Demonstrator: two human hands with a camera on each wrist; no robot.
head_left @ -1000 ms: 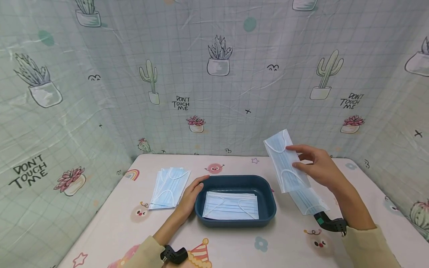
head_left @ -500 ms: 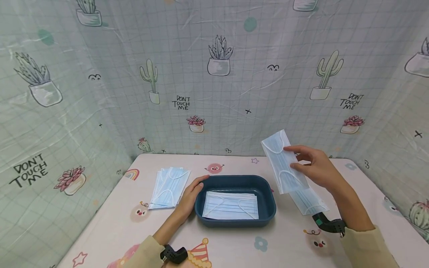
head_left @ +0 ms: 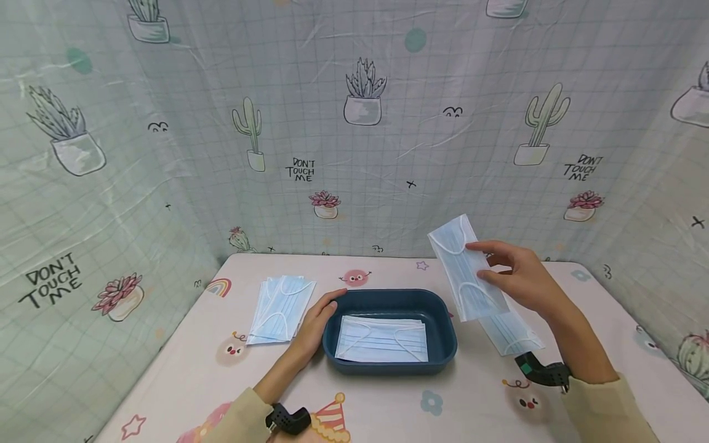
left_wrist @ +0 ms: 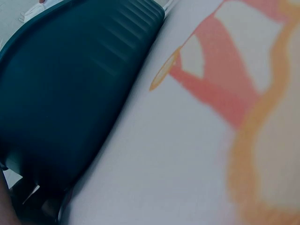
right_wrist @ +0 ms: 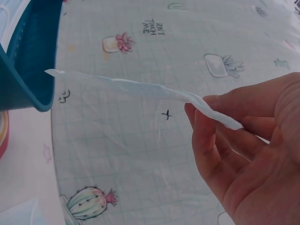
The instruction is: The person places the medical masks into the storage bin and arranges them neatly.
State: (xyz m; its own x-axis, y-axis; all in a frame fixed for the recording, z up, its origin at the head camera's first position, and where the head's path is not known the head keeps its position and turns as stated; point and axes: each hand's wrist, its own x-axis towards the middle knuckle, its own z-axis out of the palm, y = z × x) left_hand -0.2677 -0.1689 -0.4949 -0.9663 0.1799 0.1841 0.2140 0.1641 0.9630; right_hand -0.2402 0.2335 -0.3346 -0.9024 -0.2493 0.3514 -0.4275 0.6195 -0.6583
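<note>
My right hand [head_left: 515, 274] pinches a pale blue face mask [head_left: 465, 271] by its long edge between thumb and fingers, tilted above the table. In the right wrist view the mask [right_wrist: 140, 89] shows edge-on, thin and slightly wavy. My left hand [head_left: 312, 329] holds the left end of a dark blue plastic box [head_left: 390, 369] at the rim. Face masks [head_left: 382, 341] lie flat inside the box, ear loops up. Below the held mask, another mask [head_left: 512, 335] lies on the table, partly hidden by it.
Several overlapping masks [head_left: 282, 311] lie left of the box, beside my left forearm. The table [head_left: 388, 409] has a pale cloth with cartoon prints. A patterned curtain [head_left: 354, 160] hangs behind and along both sides.
My right hand has drifted slightly left with the mask, toward the box. The left hand, box and other masks have stayed where they were.
</note>
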